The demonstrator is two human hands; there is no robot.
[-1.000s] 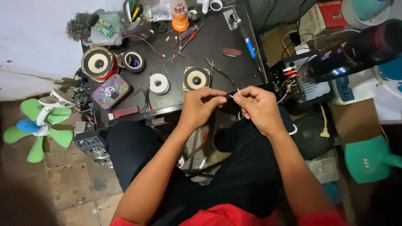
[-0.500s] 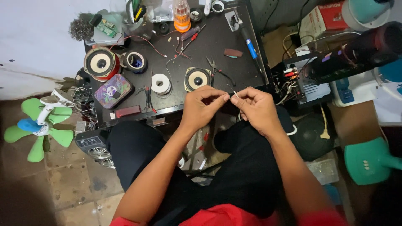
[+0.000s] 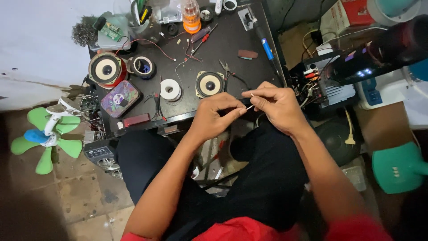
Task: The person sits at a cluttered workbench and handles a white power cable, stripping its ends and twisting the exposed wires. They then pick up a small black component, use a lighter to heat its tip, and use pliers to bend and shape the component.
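At the far left we see a green fan [image 3: 42, 139] lying on the floor, and next to it the dark table [image 3: 232, 44], which carries a large speaker [image 3: 105, 68], a roll of tape [image 3: 143, 66], a patterned tin [image 3: 120, 98], a white roll [image 3: 170, 89] and a small speaker [image 3: 210, 83]. Just in front of the table's near edge, our left hand [image 3: 213, 117] has thumb and forefinger pinched shut on one end of a thin white wire [image 3: 250, 106]. The wire is a short, pale, slender piece, almost straight, and only a small length shows between the two hands, above the lap. Our right hand [image 3: 277, 105] meets it from the other side, fingertips closed on its other end, with a second pale tip sticking up by the forefinger. Farther right, a blue-handled soldering iron [image 3: 266, 46] lies on the table, and an open amplifier box [image 3: 327, 82] with coloured wires sits beside it.
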